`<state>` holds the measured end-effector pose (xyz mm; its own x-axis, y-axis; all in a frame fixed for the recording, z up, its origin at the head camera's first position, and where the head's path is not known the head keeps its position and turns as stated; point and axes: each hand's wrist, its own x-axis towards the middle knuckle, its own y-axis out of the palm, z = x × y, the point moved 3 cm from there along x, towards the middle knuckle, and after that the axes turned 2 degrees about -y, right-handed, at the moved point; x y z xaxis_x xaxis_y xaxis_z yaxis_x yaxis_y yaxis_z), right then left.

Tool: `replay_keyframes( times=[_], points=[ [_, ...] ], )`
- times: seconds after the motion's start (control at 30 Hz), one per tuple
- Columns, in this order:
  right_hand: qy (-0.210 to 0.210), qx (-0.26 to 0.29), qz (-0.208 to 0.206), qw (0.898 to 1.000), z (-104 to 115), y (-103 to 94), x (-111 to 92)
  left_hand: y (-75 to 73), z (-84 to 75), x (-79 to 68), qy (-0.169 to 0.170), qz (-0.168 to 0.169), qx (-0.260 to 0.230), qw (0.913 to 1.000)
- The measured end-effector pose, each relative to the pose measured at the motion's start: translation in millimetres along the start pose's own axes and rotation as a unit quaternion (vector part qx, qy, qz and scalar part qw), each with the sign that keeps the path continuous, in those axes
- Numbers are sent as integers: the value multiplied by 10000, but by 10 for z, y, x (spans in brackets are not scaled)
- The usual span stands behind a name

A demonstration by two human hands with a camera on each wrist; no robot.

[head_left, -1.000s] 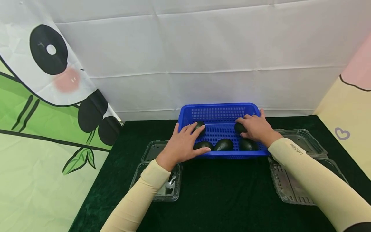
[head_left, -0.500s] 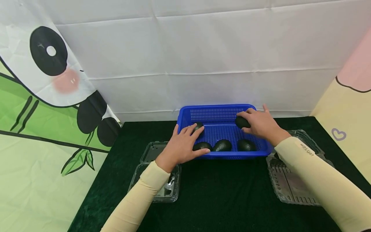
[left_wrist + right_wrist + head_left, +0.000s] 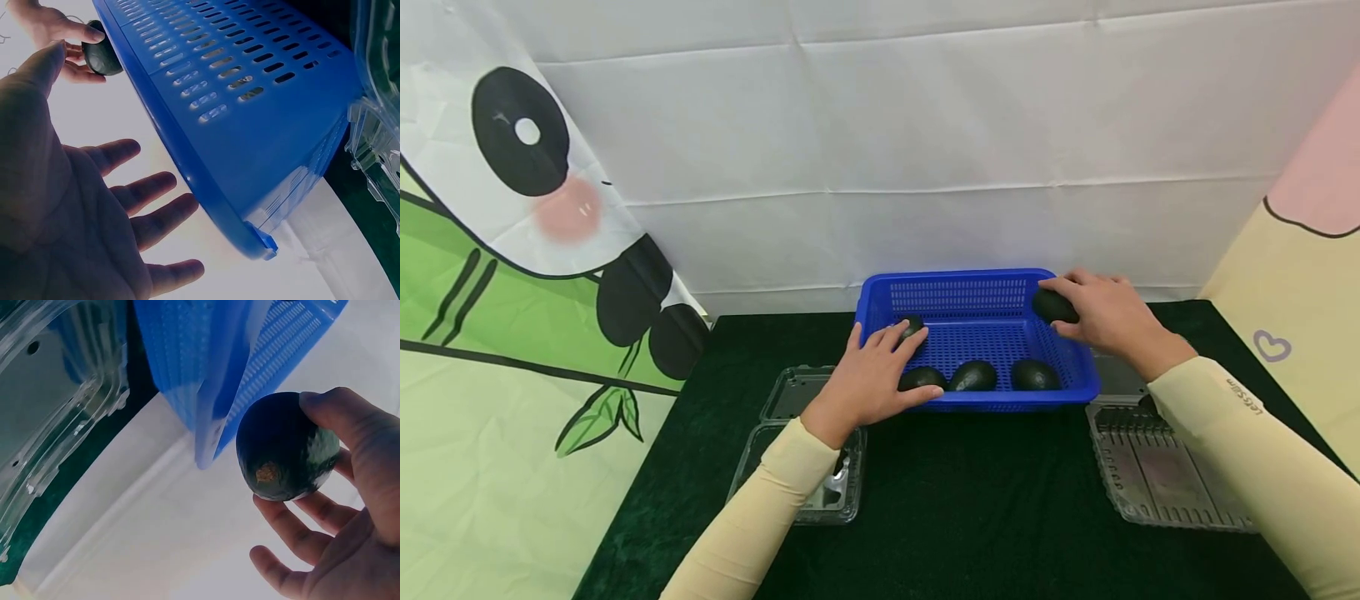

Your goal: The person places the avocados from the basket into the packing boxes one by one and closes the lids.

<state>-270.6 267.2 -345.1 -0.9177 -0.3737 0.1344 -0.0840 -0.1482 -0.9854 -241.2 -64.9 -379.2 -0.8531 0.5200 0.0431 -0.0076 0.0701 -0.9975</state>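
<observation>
My right hand (image 3: 1108, 317) pinches a dark avocado (image 3: 1054, 306) between thumb and fingers, raised over the right end of the blue basket (image 3: 977, 398). In the right wrist view the avocado (image 3: 278, 447) shows its brown stem scar, clear of the basket wall. Several more avocados lie inside, three in a row along the near side, including a middle avocado (image 3: 973, 377). My left hand (image 3: 861, 379) is spread over the basket's left end, fingertips by another avocado (image 3: 912, 325); whether they touch it is unclear. In the left wrist view that hand (image 3: 75, 206) holds nothing.
A hinged clear plastic clamshell (image 3: 796, 392) stands opened at the left, partly under my left sleeve. Another opened clamshell (image 3: 1157, 467) lies at the right, partly covered by my right sleeve; something dark shows beside the sleeve. Dark green cloth (image 3: 977, 508) covers the table, with a white backdrop behind.
My right hand has lifted the avocado from the basket's right side and carried it up and rightward to the rim. The left hand has hardly moved.
</observation>
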Motion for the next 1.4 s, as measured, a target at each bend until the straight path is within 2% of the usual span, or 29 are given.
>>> replay_keyframes(
  times=[0.2,0.53,0.83,1.4],
  points=[
    [172,55,-97,9998,-138,-61,-117,3,-11,-8,17,-22,68,10000],
    [206,-105,-517,9984,-289,-121,-408,-4,-16,-26,109,-58,12,9999],
    [-212,-169,-901,9956,-231,-90,-693,6,-29,-41,177,-127,-35,9998],
    [79,139,-810,9966,-199,45,-1159,19,-12,-63,119,-81,-104,9998]
  ],
)
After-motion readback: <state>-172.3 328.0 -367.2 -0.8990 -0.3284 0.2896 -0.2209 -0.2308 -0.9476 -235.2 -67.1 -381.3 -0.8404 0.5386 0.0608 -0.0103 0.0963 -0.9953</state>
